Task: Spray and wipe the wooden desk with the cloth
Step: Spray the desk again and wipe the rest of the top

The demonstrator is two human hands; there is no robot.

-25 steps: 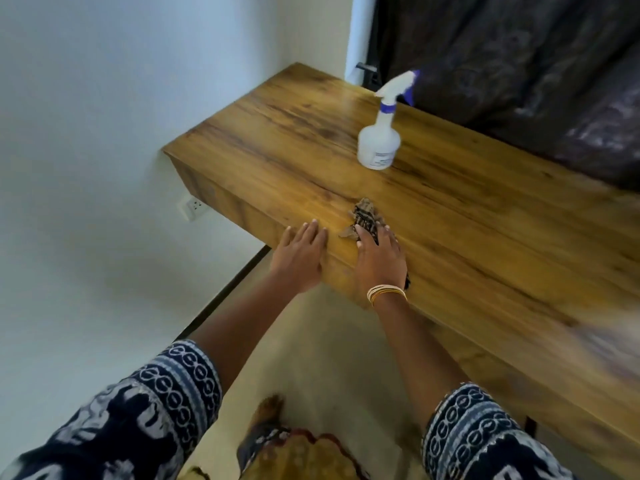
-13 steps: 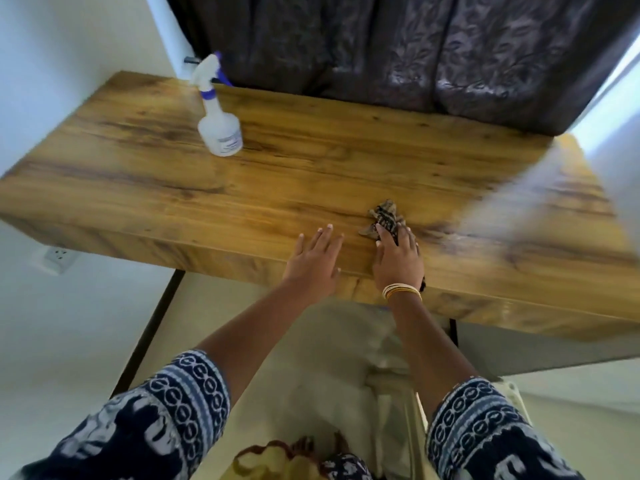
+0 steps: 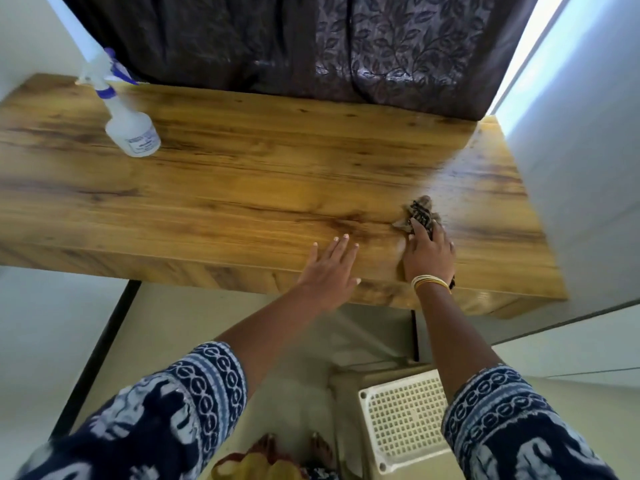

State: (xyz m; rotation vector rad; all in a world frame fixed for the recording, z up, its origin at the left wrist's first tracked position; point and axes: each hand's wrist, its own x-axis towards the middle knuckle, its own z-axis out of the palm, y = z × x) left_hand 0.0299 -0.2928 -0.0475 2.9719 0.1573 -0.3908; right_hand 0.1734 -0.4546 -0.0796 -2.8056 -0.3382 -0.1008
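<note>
The wooden desk (image 3: 242, 174) spans the view, its front edge near me. A small brown patterned cloth (image 3: 420, 211) lies on the desk's right part, close to the front edge. My right hand (image 3: 429, 254) presses flat on the cloth with fingers straight, covering most of it. My left hand (image 3: 329, 268) rests flat on the desk's front edge, just left of the right hand, fingers spread and holding nothing. A white spray bottle (image 3: 130, 124) with a blue-purple trigger stands upright at the desk's far left.
A dark leaf-patterned curtain (image 3: 346, 46) hangs behind the desk. A white wall (image 3: 571, 150) borders the desk's right end. A cream perforated plastic stool (image 3: 405, 417) stands on the floor below my right arm. My feet show at the bottom.
My right hand slid the cloth to the right along the desk's front part, and my left hand followed. The view swung right, so the spray bottle now sits far left.
</note>
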